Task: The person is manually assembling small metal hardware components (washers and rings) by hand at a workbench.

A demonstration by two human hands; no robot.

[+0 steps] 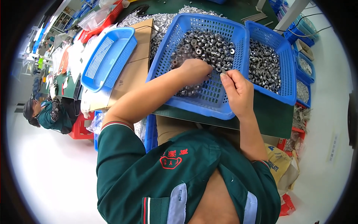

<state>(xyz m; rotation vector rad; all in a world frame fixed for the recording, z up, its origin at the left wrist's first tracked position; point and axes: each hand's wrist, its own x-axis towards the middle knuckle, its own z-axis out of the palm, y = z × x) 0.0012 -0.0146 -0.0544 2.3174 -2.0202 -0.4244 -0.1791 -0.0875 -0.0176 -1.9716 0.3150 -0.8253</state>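
Observation:
A large blue plastic basket point(229, 108) stands in front of me. Small, shiny, ring-like metal parts point(209, 48) are heaped in its far half, and some lie nearer. Over the middle of the basket is my left hand point(195, 70), its fingers curled closed and pointing down; what they hold, if anything, is hidden. My right hand point(238, 91), above the basket's right side, pinches a small metal piece point(223, 70) between thumb and forefinger. The two hands are close together but apart.
A second blue basket point(289, 95) of metal parts adjoins on the right. To the left, a lighter blue basket point(108, 61) rests on cardboard point(140, 71). Loose metal parts point(164, 22) cover the table behind. A seated person point(50, 115) is at far left.

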